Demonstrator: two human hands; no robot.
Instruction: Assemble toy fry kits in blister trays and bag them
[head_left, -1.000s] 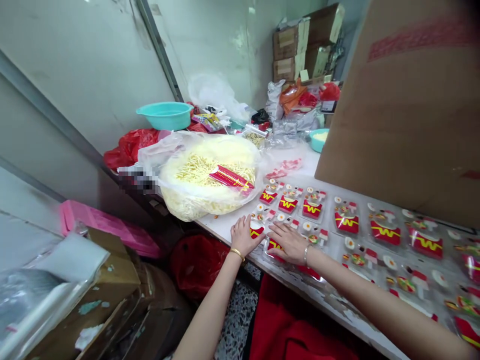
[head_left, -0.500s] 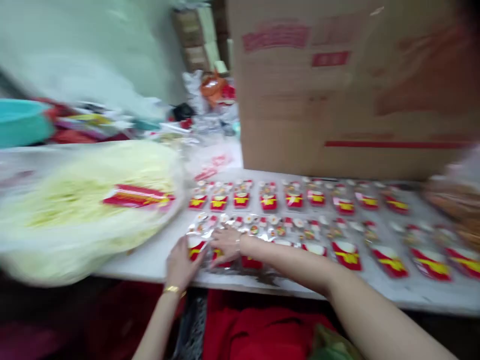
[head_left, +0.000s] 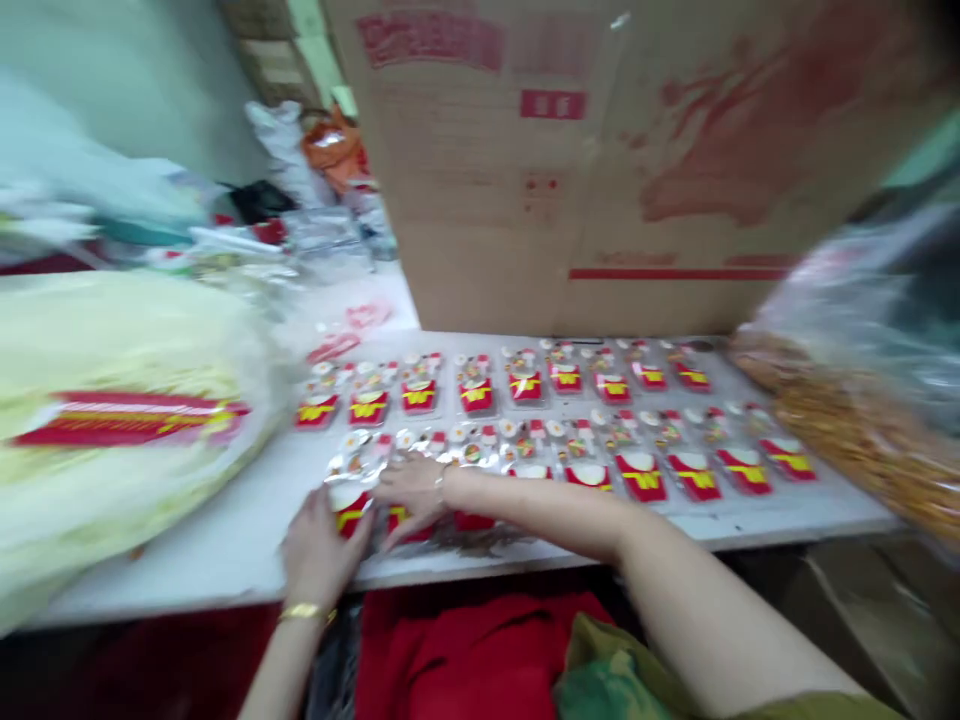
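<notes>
Though blurred, front-left packet [head_left: 350,497] apparently between left hand's [head_left: 324,545] parted fingers, next packet [head_left: 421,441] beneath right hand's [head_left: 411,493] spread fingers.

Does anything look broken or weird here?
Yes: the white table has a brownish patch along its front, near the right hand, unlike the white around it. Blur hides whether it's dirt or wear.

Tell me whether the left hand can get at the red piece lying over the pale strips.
Probably yes: the left hand is at the leftmost pack of the near row, with bare tabletop and the bag's edge between it and the red piece. Blur hides whether film covers it.
</notes>
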